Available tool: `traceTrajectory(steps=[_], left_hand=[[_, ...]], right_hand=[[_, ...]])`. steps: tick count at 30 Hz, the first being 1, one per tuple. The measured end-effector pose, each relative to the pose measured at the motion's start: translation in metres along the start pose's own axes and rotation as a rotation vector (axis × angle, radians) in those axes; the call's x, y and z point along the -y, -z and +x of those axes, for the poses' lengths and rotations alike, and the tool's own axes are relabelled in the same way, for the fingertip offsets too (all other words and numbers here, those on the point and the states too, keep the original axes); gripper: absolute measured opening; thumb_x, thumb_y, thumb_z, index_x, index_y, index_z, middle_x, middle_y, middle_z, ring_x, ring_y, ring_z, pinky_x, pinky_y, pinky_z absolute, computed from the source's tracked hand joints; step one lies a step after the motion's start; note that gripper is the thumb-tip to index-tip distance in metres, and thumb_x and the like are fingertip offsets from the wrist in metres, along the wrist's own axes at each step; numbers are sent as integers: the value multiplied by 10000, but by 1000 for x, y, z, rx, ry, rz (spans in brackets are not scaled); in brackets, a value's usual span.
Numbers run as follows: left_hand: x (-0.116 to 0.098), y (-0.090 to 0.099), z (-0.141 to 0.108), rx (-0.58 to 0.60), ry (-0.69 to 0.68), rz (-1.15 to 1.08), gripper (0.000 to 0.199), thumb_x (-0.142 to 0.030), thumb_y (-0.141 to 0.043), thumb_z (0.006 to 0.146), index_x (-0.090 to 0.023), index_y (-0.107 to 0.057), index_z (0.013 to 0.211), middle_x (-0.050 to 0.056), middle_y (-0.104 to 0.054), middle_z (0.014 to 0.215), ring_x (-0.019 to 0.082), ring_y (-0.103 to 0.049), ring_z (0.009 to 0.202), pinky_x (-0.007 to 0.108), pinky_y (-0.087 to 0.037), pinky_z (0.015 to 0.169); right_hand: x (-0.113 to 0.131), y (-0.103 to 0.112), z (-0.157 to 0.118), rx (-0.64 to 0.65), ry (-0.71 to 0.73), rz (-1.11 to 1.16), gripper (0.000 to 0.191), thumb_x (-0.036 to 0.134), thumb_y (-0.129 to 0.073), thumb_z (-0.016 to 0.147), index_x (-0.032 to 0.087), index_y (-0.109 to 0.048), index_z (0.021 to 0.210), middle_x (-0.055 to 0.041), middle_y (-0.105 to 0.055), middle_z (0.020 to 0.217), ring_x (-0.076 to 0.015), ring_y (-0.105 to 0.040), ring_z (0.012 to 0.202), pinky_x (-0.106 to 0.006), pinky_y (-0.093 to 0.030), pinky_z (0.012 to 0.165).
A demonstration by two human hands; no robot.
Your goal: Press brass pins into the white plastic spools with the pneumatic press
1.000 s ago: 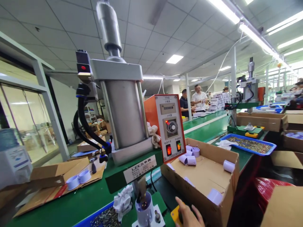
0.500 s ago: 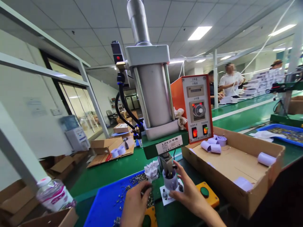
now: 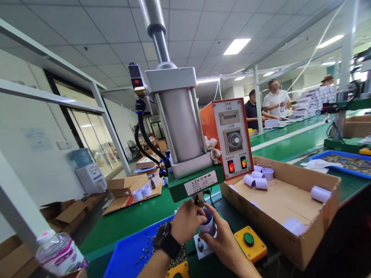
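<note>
On your left: one clear plastic bottle [image 3: 60, 253], pink cap, printed label; one white water dispenser [image 3: 89, 175], blue jug [image 3: 81, 158] on top; one office chair [image 3: 133, 148], set farther back. Farther off on your right: one person in a white shirt [image 3: 274, 105], one person in a dark shirt [image 3: 251, 112], a stack of white packages [image 3: 313, 101] near them. Above you: one lit rectangular ceiling light [image 3: 237, 46] among grey tiles [image 3: 185, 23].

The cylinder [image 3: 208, 227] is pale lavender, matching the tubes [image 3: 261, 183] in the brown carton [image 3: 319, 229]. The bench [image 3: 133, 216] is green, the tray [image 3: 124, 251] solid blue, the button box [image 3: 251, 251] yellow with a green button [image 3: 248, 239]. The control box [image 3: 234, 150] has orange sides, a pale grey face and a red-lit switch [image 3: 231, 166]; the wristband [image 3: 171, 242] is black.
</note>
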State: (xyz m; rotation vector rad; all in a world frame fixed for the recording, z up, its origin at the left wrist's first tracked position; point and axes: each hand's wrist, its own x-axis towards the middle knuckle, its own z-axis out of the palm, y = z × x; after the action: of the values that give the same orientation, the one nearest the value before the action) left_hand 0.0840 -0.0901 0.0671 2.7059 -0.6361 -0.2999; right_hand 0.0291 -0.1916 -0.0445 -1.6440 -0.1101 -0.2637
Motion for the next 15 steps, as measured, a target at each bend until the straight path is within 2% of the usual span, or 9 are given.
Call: traceTrajectory(steps=[5,8,12,15], left_hand=[[4,-2,4,-12,2,25,98,-209,-611,685,-122,-638,722,16,-640,844,128,-552,839,234,-396,734],[6,-3,5,-16,1,34,89,-196,-628,659,-134,-613,720,-3,-635,828,125,-543,823,240,-388,714],[0,-1,9,-9,41,67,81,-189,-626,647,-126,-619,697,22,-626,819,147,-545,817,268,-384,721],[-6,7,8,17,12,33,131,-196,-623,646,-127,-656,753,22,-639,843,150,-565,842,255,-407,742]], right_hand=[[2,1,0,13,22,39,716,179,-521,705,94,-328,1388,-84,-455,1355,-140,-441,1249,-250,-324,1067],[-1,1,1,7,37,38,723,162,-531,697,109,-332,1390,-68,-452,1360,-128,-430,1259,-236,-316,1072],[1,-1,5,-4,62,3,713,133,-529,685,143,-359,1377,-43,-461,1355,-119,-429,1255,-224,-318,1064],[8,3,6,32,57,-15,760,102,-523,661,125,-325,1395,-68,-458,1354,-129,-460,1221,-229,-361,1025]])
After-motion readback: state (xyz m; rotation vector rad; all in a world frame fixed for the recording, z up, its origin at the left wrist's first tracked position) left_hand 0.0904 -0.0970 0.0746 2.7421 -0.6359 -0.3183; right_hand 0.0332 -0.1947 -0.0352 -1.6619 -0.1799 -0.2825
